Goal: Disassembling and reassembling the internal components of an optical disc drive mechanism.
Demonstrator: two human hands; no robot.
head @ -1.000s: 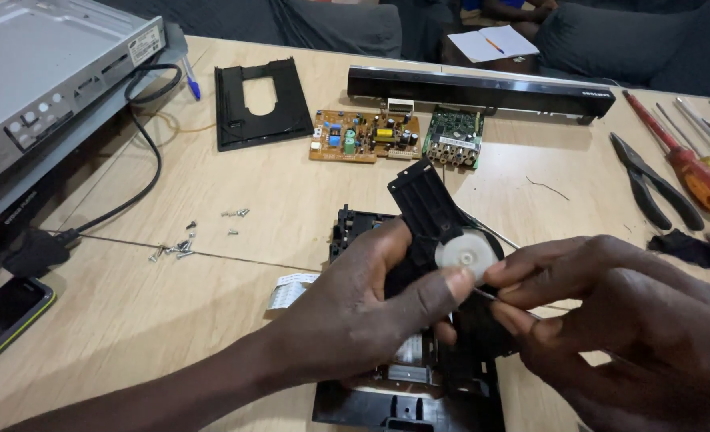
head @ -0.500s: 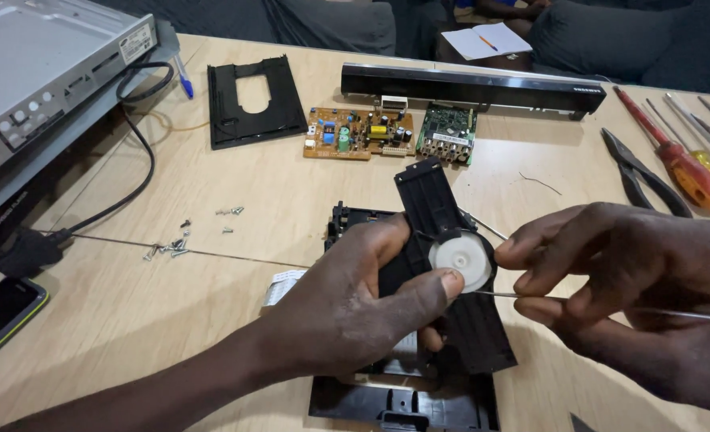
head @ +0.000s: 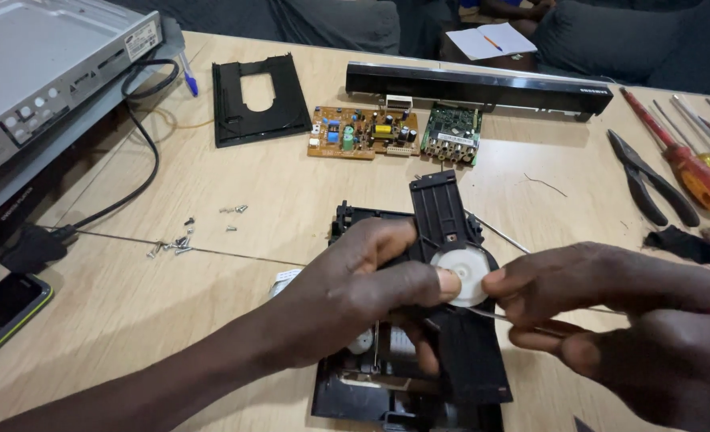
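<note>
My left hand grips a black plastic bridge piece with a white round clamp disc on it, thumb tip against the disc. Underneath lies a black disc-drive frame on the wooden table. My right hand comes in from the right, its fingertips touching the disc's right edge while pinching a thin metal tool that points at the disc. The lower part of the bridge piece is hidden by both hands.
Loose screws lie left of the frame. Behind are a black tray cover, an orange circuit board, a green board and a long black front panel. Pliers and screwdrivers sit right; a grey metal casing and phone left.
The bridge piece has shifted slightly down and right in my left hand. My right hand's fingers have closed in onto the white disc's edge, with the thin tool held lower.
</note>
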